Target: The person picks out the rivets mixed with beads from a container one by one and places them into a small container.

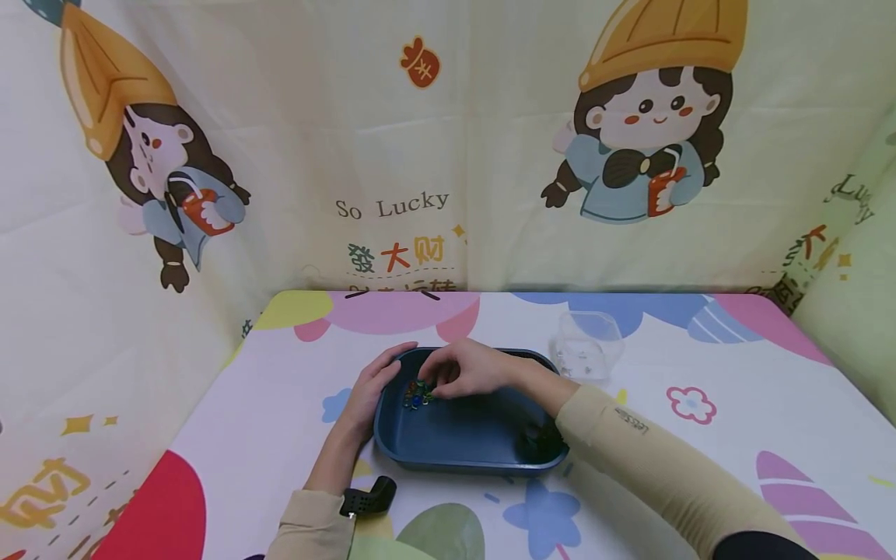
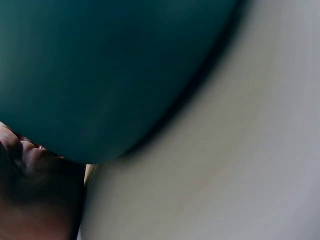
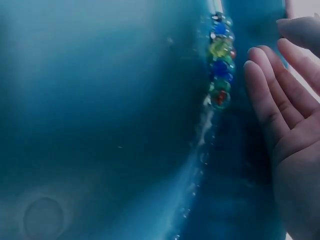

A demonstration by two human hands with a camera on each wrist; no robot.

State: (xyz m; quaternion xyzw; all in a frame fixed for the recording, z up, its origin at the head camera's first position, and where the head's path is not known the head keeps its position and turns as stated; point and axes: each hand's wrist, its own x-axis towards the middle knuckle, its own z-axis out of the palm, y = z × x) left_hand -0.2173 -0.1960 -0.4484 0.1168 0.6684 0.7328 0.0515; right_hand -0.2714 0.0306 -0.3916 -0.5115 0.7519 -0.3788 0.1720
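A dark blue rectangular tray (image 1: 462, 459) lies before me. My left hand (image 1: 371, 389) grips its left rim, with the thumb at the edge; the left wrist view shows mostly the tray's blue-green wall (image 2: 115, 75), blurred. Inside, near the left end, sits a small cluster of colourful glass marbles (image 1: 418, 395). Over these reaches my right hand (image 1: 469, 369), thumb and fingers bent down and apart. In the right wrist view the marbles (image 3: 220, 70) line up along the tray's inner edge, beside the extended fingers (image 3: 280, 87), and nothing shows between the fingers and thumb.
A clear plastic container (image 1: 588, 346) stands behind the tray's right corner. A patterned cloth (image 1: 672, 482) covers the table, and a printed curtain (image 1: 504, 155) hangs behind it. Black wrist devices (image 1: 371, 498) are worn on the arms.
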